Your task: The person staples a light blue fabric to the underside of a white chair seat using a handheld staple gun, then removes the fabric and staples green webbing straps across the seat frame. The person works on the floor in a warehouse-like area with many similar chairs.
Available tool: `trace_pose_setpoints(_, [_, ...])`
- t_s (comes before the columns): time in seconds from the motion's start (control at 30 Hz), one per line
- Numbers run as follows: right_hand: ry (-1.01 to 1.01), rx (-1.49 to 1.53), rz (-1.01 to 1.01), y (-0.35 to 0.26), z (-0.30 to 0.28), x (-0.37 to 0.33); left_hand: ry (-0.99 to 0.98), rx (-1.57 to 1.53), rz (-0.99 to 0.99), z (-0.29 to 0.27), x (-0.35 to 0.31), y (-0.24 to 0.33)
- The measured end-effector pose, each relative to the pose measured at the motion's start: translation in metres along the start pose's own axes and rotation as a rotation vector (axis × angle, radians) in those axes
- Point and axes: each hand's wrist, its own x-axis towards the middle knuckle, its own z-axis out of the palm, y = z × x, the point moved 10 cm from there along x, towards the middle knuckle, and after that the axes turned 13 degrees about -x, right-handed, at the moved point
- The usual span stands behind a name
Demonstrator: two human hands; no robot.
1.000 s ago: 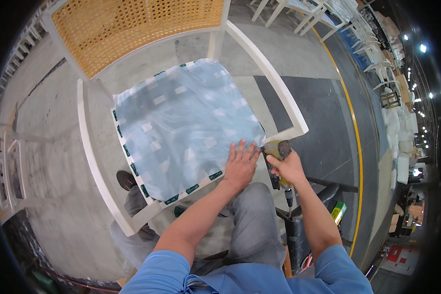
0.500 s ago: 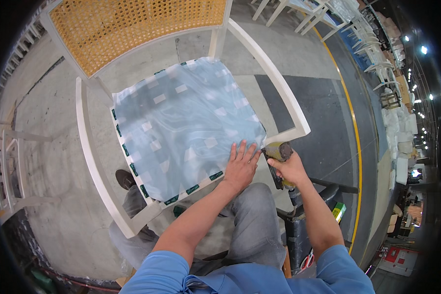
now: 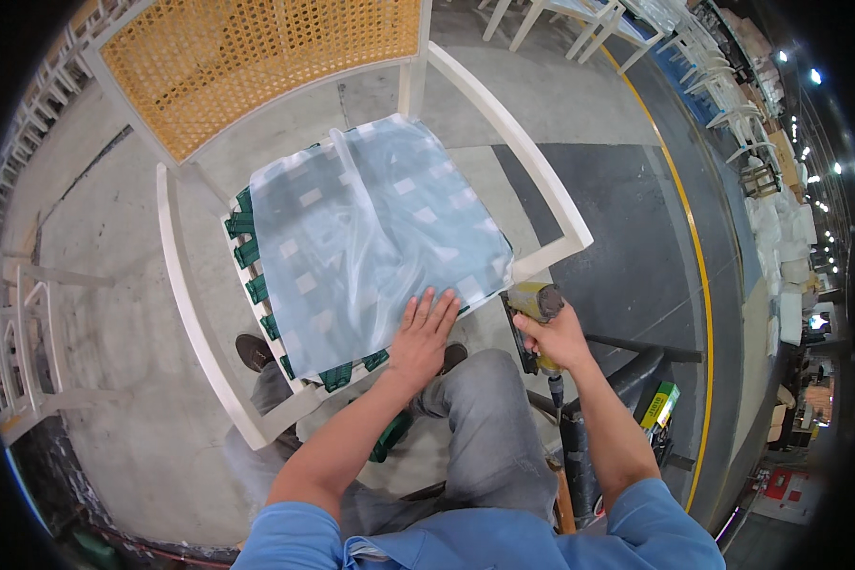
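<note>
Evenly smooth blue cover (image 3: 404,214) with released left hand (image 3: 423,338) at five o'clock, grasping air tool (image 3: 538,299) in right hand (image 3: 558,336) at four.

The left grip (image 3: 421,347) lies flat (palm down), fingers (image 3: 425,312) pointing far. The right grip (image 3: 560,335) is curled closed.

sheet (image 3: 347,242) on chair (image 3: 266,71) | tool (image 3: 540,300) right of sheet | box (image 3: 661,406) right of tool
</note>
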Motion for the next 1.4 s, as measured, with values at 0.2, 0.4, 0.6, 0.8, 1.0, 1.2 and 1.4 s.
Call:
trace_pose_setpoints(0.2, [-0.052,-0.048,-0.019,-0.012,0.016,0.001,0.007,0.001,0.017,0.000,-0.012,0.004])
trace_pose_setpoints(0.4, [-0.077,-0.097,-0.010,-0.019,0.021,0.004,0.061,-0.068,0.014,-0.001,-0.015,0.014])
trace_pose_setpoints(0.6, [-0.085,-0.131,0.016,-0.023,0.026,0.005,0.074,-0.063,-0.046,-0.002,-0.016,0.009])
trace_pose_setpoints(0.8, [-0.090,-0.132,0.006,-0.024,0.031,0.007,0.062,-0.047,-0.029,-0.001,-0.018,0.007])
trace_pose_setpoints(1.0, [-0.060,-0.168,-0.016,-0.025,0.036,0.005,0.102,-0.065,-0.018,-0.009,-0.020,0.010])
trace_pose_setpoints(1.2, [-0.062,-0.111,0.043,-0.030,0.026,0.002,0.102,-0.180,-0.053,-0.030,-0.036,0.003])
trace_pose_setpoints(1.4, [0.040,0.046,-0.011,-0.009,-0.005,-0.026,0.128,-0.018,-0.492,-0.058,-0.105,-0.053])
